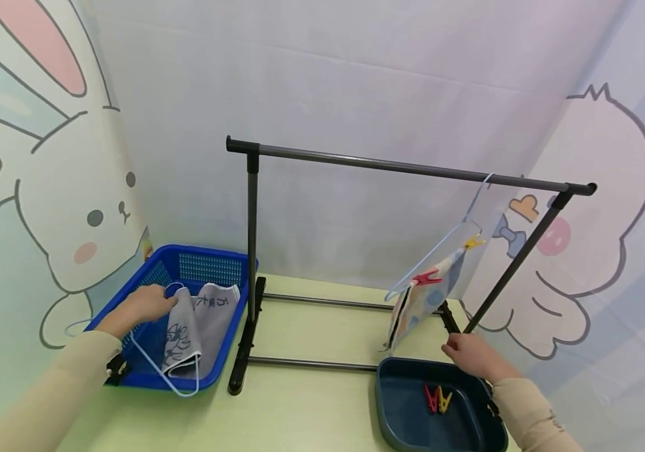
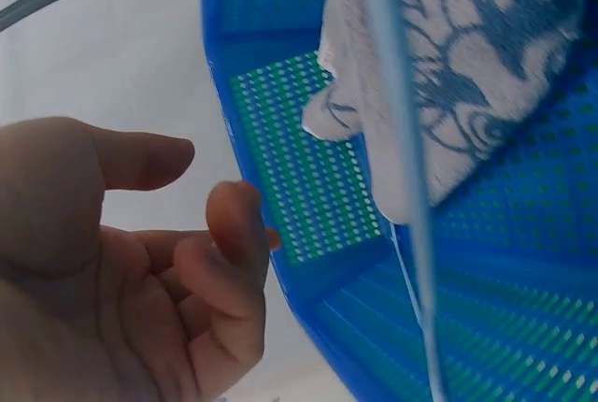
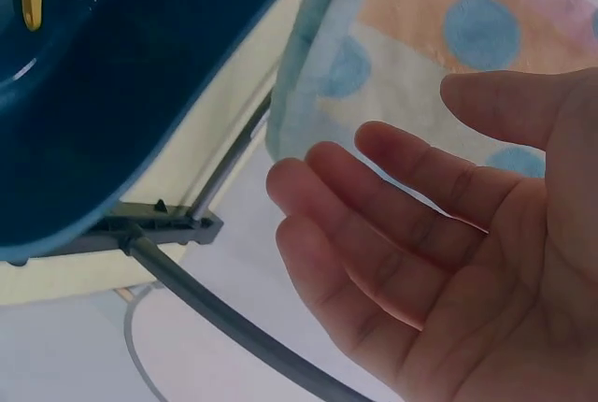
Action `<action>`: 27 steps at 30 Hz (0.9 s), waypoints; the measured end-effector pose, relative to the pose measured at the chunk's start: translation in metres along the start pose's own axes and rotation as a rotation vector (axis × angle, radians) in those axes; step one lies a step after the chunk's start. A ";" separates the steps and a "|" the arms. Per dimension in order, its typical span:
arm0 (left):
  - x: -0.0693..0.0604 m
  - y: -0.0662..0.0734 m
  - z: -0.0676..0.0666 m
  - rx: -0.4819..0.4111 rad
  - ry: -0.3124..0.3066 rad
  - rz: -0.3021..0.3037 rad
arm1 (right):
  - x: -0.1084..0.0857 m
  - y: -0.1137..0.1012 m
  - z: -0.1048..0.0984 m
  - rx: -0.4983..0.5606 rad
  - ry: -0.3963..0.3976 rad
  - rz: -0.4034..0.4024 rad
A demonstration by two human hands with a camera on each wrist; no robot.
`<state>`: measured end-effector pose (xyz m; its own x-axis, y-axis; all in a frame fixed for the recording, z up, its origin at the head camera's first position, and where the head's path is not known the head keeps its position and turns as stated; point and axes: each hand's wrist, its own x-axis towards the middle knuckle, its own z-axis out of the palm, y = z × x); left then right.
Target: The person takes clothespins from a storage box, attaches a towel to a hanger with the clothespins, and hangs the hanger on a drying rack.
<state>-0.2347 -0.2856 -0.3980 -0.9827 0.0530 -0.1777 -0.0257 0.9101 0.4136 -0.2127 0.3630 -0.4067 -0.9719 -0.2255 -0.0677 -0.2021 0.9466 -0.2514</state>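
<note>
"So, where's the grey cloth (image 1: 183, 336)?"
"Eight o'clock, inside the blue basket (image 1: 209, 267), with a hanger (image 1: 154, 364); the left hand (image 1: 147, 307) is beside it, thumb and fingers apart, holding nothing"
"And the right hand (image 1: 477, 356)?"
"Four o'clock, near the spotted cloth (image 1: 426, 295), fingers loosely curved, empty"

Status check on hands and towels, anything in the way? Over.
Left hand empty, at blue basket; right hand empty, near rack. Grey towel in basket, patterned towel hung. Nothing obvious blocking.
</note>
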 end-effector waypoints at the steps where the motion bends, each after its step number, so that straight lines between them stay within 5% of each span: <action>1: 0.000 -0.002 0.000 0.010 0.003 -0.009 | 0.000 0.000 0.002 0.004 -0.004 0.001; 11: -0.010 -0.019 0.006 0.023 0.013 -0.079 | 0.007 0.009 0.023 -0.020 -0.025 0.005; 27: -0.019 -0.028 0.002 0.041 -0.006 -0.070 | 0.006 0.005 0.031 -0.029 -0.132 0.040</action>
<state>-0.2146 -0.3111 -0.4081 -0.9777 -0.0093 -0.2099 -0.0867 0.9278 0.3628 -0.2155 0.3588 -0.4383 -0.9553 -0.2141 -0.2037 -0.1688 0.9611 -0.2184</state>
